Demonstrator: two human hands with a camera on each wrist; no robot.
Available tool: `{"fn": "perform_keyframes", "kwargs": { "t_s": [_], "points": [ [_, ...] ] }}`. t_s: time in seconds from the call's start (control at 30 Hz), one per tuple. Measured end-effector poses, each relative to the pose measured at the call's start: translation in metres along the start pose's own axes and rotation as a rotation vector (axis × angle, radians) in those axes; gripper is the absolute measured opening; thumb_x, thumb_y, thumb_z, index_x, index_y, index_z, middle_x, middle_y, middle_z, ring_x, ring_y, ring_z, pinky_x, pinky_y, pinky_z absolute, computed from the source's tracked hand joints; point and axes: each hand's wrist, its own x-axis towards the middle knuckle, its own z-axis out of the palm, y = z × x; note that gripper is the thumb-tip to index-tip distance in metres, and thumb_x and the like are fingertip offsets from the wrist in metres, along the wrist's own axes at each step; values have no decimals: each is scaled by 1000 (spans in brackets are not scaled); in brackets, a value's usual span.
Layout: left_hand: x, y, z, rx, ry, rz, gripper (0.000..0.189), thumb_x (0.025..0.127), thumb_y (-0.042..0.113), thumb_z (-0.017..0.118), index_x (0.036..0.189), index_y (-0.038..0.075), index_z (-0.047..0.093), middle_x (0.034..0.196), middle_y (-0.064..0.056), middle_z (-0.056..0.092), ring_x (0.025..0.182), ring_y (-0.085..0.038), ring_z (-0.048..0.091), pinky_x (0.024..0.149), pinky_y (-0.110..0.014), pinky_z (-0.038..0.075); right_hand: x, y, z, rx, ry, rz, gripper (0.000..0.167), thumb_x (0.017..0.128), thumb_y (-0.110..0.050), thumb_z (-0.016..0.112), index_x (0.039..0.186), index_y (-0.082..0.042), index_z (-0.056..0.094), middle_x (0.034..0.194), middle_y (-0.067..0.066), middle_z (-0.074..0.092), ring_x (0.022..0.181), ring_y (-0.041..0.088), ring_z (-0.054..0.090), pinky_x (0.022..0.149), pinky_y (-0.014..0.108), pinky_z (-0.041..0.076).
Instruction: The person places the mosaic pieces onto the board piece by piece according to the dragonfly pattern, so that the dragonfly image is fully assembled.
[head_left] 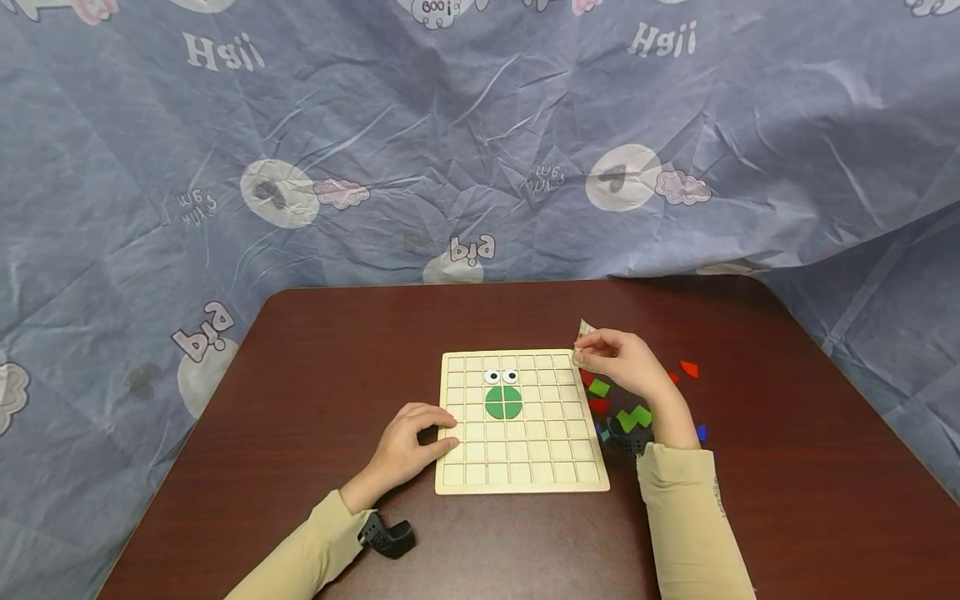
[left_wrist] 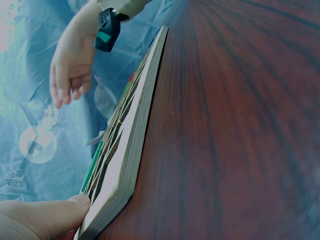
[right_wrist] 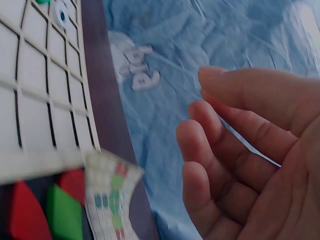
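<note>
Grid board (head_left: 519,451) on dark red-brown table (head_left: 352,367); printed bluish cloth (head_left: 465,167) behind.

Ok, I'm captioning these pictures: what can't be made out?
- Head: some pieces, partly hidden by the right forearm.
- Right wrist: part of the card, cut off by the bottom edge.
- Left wrist: most of the left hand, cut off at the lower-left corner.

A reddish-brown counter (head_left: 337,358) is bearing a gridded board (head_left: 521,450).
Red, green and blue pieces (head_left: 641,416) are lying loose near its right edge.
</note>
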Motion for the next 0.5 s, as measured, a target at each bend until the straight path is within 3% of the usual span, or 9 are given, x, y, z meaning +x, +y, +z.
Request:
{"fn": "perform_keyframes", "kwargs": {
  "t_s": [0.5],
  "points": [
    [0, 0, 0, 3, -3, 3, 20, 78, 25, 76, 97, 17, 73, 102, 8, 65, 103, -11, 53, 89, -35, 44, -23, 44, -38, -51, 263, 118, 43, 92, -32, 61, 119, 1, 60, 112, 22, 61, 100, 35, 57, 70, 31, 48]
  ]
}}
